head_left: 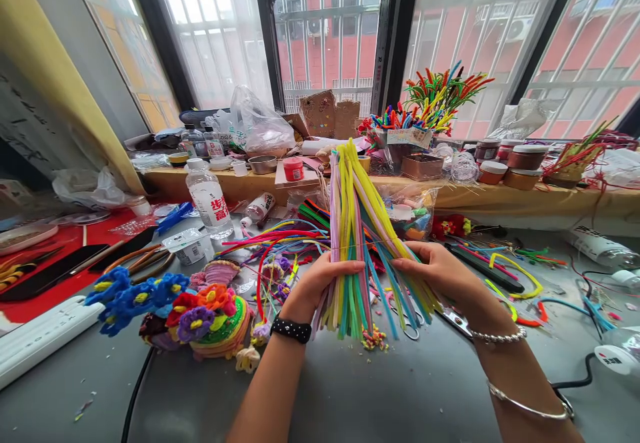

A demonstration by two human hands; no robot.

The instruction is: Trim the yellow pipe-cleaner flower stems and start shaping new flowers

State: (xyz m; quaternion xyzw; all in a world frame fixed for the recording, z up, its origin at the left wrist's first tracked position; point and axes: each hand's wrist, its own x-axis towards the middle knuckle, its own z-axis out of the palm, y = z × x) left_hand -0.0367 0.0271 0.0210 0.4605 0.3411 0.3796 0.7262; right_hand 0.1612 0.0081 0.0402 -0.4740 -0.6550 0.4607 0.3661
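Observation:
A bundle of pipe cleaners in yellow, pink, teal and blue stands upright above the grey table, its strands meeting at the top and fanning out below. My left hand is closed round the left part, thumb across the front. On the other side my right hand grips the yellow and blue strands, partly hidden behind them. Scissors lie under the bundle, mostly covered, beside a small pile of coloured bits. Left of my wrist sits a fuzzy flower piece with blue, red and purple blooms.
A water bottle stands at the left behind a plastic cup. Loose pipe cleaners and a black tool lie at the right. Paint jars and a box of pipe cleaners line the sill.

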